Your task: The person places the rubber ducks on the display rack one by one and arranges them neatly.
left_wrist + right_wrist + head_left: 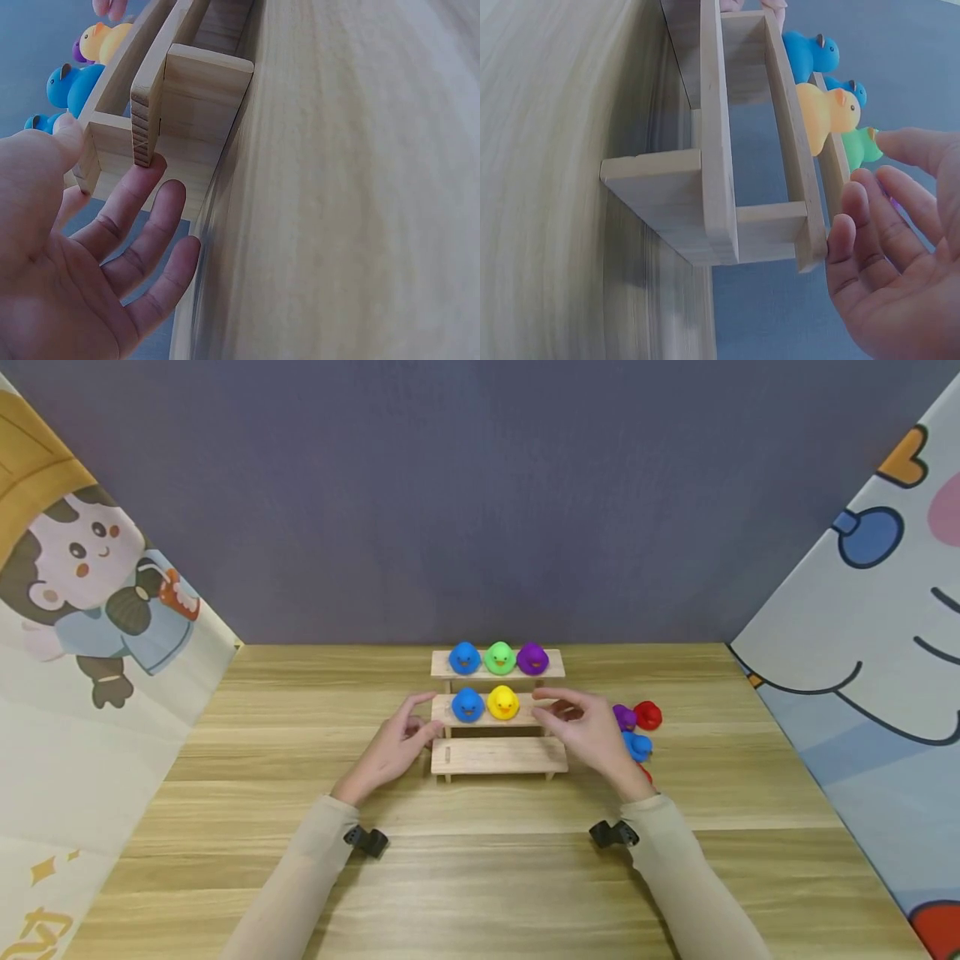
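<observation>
The left hand (390,752) sits in the middle of the frame with its fingers spread and loose, and its fingertips (154,169) touch the left end of the wooden step shelf (498,757), maybe to keep it from sliding. The right hand (592,735) is at the other end, open too, fingers straight and holding nothing, just beside the right edge of the middle step. The shelf stands in the middle of the wooden table (300,827) and has three steps like little stairs, so every duck can be seen. On the top step, a blue duck (464,657), a green duck (499,657) and a purple duck (532,658) sit in a row. On the middle step there are a second blue duck (468,704) and a yellow duck (503,702), with room left at the right end. The bottom step has no ducks. To the right of the shelf, partly hidden behind the right hand, loose ducks (637,731) lie on the table: purple, red and blue ones. Cartoon cloths (90,610) hang at both sides of the frame.
</observation>
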The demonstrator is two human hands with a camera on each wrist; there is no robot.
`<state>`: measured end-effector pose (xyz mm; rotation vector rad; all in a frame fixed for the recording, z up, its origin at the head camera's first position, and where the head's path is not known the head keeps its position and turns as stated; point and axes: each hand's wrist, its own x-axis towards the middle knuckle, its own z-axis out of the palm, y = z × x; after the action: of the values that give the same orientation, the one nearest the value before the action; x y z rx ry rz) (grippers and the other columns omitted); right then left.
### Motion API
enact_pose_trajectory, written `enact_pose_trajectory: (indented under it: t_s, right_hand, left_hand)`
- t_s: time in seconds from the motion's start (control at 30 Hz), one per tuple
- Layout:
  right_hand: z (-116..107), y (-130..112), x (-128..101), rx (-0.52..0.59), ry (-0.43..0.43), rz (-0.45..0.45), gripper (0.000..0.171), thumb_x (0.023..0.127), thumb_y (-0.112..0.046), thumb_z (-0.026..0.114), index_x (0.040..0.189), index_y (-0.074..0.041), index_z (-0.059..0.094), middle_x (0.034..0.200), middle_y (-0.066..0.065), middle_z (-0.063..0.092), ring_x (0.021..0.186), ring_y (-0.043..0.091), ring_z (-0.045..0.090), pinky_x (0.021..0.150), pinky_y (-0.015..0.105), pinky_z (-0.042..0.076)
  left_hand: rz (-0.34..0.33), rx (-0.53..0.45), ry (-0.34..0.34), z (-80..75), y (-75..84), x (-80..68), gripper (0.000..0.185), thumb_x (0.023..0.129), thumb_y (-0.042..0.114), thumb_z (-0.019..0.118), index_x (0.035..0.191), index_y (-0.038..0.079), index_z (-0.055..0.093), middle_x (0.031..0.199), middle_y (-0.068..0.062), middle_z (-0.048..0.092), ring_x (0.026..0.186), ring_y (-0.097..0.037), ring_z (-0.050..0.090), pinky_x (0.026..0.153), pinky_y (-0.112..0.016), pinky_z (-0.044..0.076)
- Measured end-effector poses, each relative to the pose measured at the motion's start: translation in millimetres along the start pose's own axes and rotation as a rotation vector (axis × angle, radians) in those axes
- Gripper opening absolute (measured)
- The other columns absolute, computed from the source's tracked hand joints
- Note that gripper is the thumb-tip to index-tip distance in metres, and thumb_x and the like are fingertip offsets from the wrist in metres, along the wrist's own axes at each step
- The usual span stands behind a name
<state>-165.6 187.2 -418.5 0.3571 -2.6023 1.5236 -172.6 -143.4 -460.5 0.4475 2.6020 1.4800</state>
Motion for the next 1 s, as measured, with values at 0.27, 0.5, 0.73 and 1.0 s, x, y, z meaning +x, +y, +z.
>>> enact_pose_trajectory:
  t_s: [0.27, 0.5, 0.73, 1.0]
  right_hand:
    - [-10, 6, -4, -0.015, 0.019, 0.018, 0.032, 0.099, -0.03, 0.079, 0.127, -0.015, 0.079, 0.118, 0.006, 0.08, 0.098, 0.018, 0.072, 0.084, 0.021, 0.057]
    - [-19, 14, -6, -0.005, 0.06, 0.016, 0.031, 0.097, -0.029, 0.081, 0.124, -0.014, 0.08, 0.118, 0.007, 0.081, 0.093, 0.005, 0.069, 0.082, 0.02, 0.058]
    - [-29, 24, -10, -0.007, 0.087, -0.015, 0.03, 0.096, -0.022, 0.081, 0.124, -0.011, 0.08, 0.115, 0.009, 0.081, 0.089, 0.0, 0.068, 0.08, 0.02, 0.058]
    - [-42, 35, -14, 0.009, 0.135, -0.023, 0.027, 0.096, -0.016, 0.08, 0.122, -0.007, 0.08, 0.111, 0.012, 0.081, 0.084, 0.0, 0.068, 0.073, 0.017, 0.055]
  left_hand:
    - [-0.001, -0.003, -0.005, -0.6, 0.0, 0.7, 0.062, 0.112, 0.041, 0.056, 0.164, 0.016, 0.035, 0.094, -0.008, 0.075, 0.084, -0.023, 0.069, 0.082, -0.04, 0.056]
    - [0.003, -0.002, -0.006, -0.8, 0.6, 0.6, 0.062, 0.112, 0.041, 0.056, 0.164, 0.015, 0.035, 0.096, -0.008, 0.075, 0.084, -0.023, 0.07, 0.083, -0.041, 0.057]
    - [0.001, 0.002, -0.007, -0.6, 0.4, 0.4, 0.061, 0.112, 0.04, 0.055, 0.164, 0.016, 0.035, 0.095, -0.008, 0.074, 0.083, -0.022, 0.069, 0.083, -0.04, 0.056]
    - [-0.001, 0.005, -0.009, -0.6, 0.1, 0.1, 0.061, 0.112, 0.042, 0.055, 0.164, 0.016, 0.035, 0.096, -0.008, 0.075, 0.084, -0.021, 0.069, 0.083, -0.041, 0.057]
